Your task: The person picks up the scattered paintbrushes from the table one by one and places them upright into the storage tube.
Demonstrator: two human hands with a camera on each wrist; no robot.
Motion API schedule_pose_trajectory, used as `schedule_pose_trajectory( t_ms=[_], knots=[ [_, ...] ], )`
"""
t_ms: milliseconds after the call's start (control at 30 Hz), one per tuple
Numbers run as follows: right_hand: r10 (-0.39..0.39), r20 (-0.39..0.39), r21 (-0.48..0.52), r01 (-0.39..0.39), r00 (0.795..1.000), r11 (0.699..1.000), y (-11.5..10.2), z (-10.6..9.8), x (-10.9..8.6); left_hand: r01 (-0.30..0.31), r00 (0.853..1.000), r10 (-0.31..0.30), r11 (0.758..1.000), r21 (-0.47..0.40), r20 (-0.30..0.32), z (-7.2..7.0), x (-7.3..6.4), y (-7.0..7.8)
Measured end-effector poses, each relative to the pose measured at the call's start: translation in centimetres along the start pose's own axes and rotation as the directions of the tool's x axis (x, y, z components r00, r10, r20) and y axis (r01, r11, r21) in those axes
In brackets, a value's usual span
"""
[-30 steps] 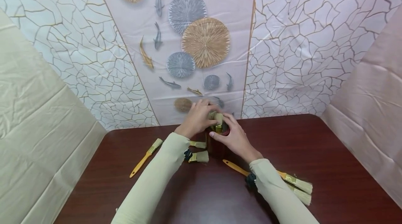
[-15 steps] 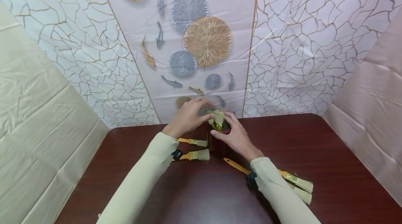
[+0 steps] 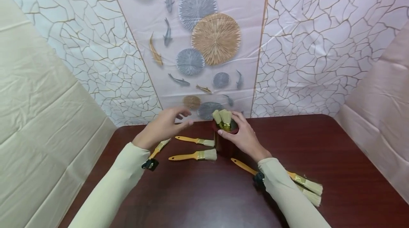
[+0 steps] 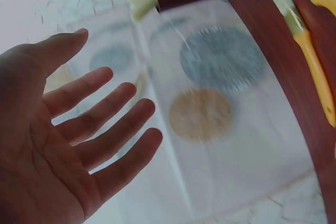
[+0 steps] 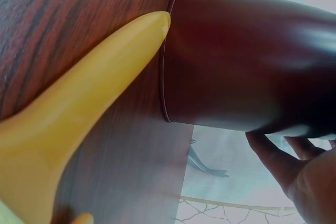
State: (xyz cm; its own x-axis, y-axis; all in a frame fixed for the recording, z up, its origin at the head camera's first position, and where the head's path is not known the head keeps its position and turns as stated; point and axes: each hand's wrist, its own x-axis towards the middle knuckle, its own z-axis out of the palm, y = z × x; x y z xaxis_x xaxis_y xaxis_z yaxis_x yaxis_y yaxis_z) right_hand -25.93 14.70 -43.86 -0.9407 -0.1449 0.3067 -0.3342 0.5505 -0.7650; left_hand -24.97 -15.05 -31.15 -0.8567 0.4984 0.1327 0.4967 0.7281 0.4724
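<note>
Left hand point(image 3: 162, 125): holds nothing, fingers spread apart, raised to the left of the dark red container point(image 3: 223, 146). Right hand point(image 3: 245, 137): grips the container near its rim, thumb on the near side. Container stands upright toward the back of the tabletop point(image 3: 204, 192); upright brushes point(image 3: 225, 117) inside, bristles up, count uncertain since the heads overlap. Two yellow-handled brushes point(image 3: 193, 155) lie just left of it, bristles toward it; a third brush point(image 3: 159, 147) is partly hidden by the left wrist. Further brushes point(image 3: 311, 185) lie by the right sleeve point(image 3: 292, 192).
</note>
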Motion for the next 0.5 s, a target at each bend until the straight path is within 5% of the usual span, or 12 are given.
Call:
schedule_pose_trajectory(
  t_ms=[267, 500],
  knots=[
    [0.012, 0.002, -0.004, -0.012, 1.000, 1.000, -0.1, -0.1, 0.0, 0.097, 0.994, -0.102, 0.991, -0.092, -0.047, -0.9, -3.5, -4.9],
    [0.021, 0.004, -0.008, -0.021, 1.000, 1.000, -0.2, 0.0, 0.1, 0.148, 0.981, -0.160, 0.983, -0.106, -0.106, 0.3, -6.3, -9.1]
  ],
)
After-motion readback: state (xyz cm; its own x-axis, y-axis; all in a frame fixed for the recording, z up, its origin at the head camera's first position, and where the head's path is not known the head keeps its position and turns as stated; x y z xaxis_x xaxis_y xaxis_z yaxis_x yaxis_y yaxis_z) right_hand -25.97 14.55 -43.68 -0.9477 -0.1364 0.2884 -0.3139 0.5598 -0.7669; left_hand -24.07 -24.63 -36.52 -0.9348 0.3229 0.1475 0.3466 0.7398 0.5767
